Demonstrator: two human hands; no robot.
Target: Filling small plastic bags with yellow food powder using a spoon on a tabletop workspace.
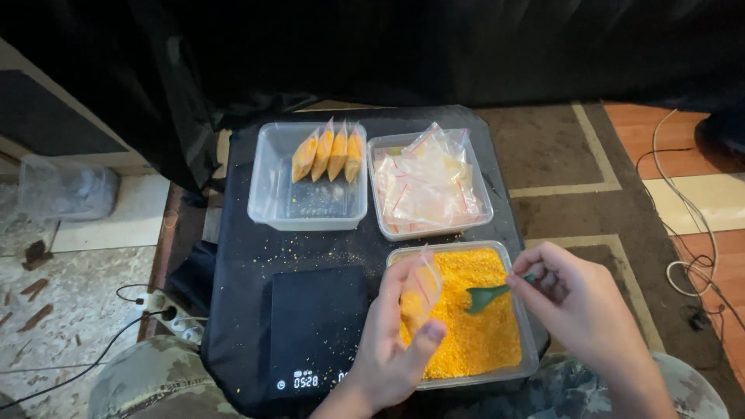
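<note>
Filling under way: left hand grips a small bag, apparently part-full; right hand pinches a green scoop over the tub of yellow grain. Next, judging by this, a steady tip into the bag's mouth.

Your right hand hides the green scoop's handle; your left hand covers the small bag's lower part

Black curtain, patterned brown carpet

Black scale, four filled bags, possibly a power strip
</note>
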